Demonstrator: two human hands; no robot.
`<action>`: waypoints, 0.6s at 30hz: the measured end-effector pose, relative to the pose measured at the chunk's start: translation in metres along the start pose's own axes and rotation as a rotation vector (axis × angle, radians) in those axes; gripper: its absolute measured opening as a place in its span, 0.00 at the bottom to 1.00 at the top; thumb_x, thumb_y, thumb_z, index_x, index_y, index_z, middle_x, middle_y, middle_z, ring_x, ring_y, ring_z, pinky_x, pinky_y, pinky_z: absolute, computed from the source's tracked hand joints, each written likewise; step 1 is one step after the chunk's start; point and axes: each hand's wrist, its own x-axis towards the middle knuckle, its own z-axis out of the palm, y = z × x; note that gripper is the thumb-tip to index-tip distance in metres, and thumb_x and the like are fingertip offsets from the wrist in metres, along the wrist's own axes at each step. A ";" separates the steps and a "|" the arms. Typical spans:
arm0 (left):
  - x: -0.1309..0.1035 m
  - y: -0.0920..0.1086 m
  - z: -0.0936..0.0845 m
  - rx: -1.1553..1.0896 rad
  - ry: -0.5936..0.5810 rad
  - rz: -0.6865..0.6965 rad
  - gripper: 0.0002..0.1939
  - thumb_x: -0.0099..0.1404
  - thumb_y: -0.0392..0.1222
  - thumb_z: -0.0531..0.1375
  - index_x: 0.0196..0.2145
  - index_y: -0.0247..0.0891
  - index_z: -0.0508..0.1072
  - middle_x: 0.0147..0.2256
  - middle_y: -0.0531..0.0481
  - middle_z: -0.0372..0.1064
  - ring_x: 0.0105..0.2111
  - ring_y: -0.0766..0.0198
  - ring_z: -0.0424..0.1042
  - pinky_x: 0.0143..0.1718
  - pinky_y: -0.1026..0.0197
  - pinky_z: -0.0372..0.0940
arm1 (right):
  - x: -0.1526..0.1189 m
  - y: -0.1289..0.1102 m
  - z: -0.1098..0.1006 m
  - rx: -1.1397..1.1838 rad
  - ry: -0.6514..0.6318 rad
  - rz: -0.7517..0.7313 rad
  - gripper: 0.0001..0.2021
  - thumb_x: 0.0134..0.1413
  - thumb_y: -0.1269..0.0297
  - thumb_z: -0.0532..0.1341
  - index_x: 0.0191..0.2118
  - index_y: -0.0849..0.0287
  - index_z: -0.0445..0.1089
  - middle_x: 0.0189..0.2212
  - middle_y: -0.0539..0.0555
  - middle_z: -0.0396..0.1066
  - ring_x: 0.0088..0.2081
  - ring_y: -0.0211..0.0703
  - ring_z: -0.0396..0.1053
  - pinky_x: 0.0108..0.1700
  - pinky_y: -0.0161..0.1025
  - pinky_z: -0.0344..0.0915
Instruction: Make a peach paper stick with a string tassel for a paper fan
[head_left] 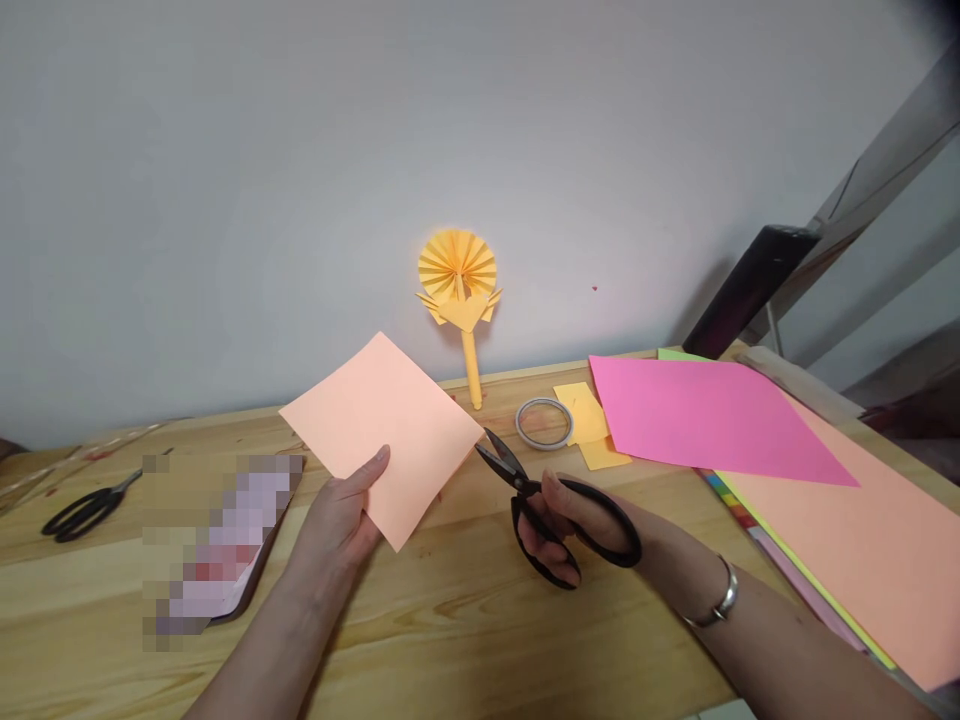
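A peach square sheet of paper (390, 420) is pinched in my left hand (345, 520), thumb on top and fingers behind, held above the table. My right hand (559, 520) grips black-handled scissors (517, 478) with its fingers through the loops. The scissor blades stand slightly apart, their tips at the right corner of the peach paper. Behind the hands, a yellow folded-paper fan (457, 265) on a rolled paper stick leans upright against the wall.
A roll of tape (544, 424) lies beside yellow paper scraps (600, 428). On the right, a pink sheet (697, 410) covers part of a coloured paper stack (847, 540). Second scissors (86, 512) and a partly blurred phone-like object (247, 550) are left. A dark cylinder (746, 290) leans at back right.
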 end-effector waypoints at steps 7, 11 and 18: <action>-0.001 -0.004 0.004 0.042 0.064 0.033 0.19 0.58 0.31 0.62 0.48 0.37 0.74 0.43 0.42 0.76 0.40 0.54 0.76 0.44 0.51 0.71 | 0.007 0.012 -0.003 0.147 -0.020 0.024 0.37 0.51 0.29 0.44 0.28 0.65 0.64 0.16 0.45 0.56 0.15 0.33 0.59 0.17 0.32 0.55; -0.005 -0.004 0.009 0.049 0.052 0.028 0.20 0.58 0.31 0.62 0.49 0.38 0.73 0.44 0.42 0.75 0.42 0.52 0.76 0.47 0.48 0.69 | 0.007 0.013 -0.004 0.168 -0.034 -0.009 0.36 0.53 0.30 0.43 0.29 0.64 0.64 0.16 0.45 0.57 0.15 0.33 0.59 0.18 0.32 0.55; -0.009 -0.004 0.014 0.037 0.030 0.035 0.22 0.57 0.31 0.63 0.50 0.38 0.72 0.46 0.41 0.74 0.44 0.51 0.75 0.47 0.50 0.69 | 0.003 0.003 -0.001 0.089 0.005 -0.028 0.37 0.51 0.29 0.43 0.28 0.64 0.65 0.18 0.46 0.56 0.16 0.32 0.59 0.19 0.32 0.55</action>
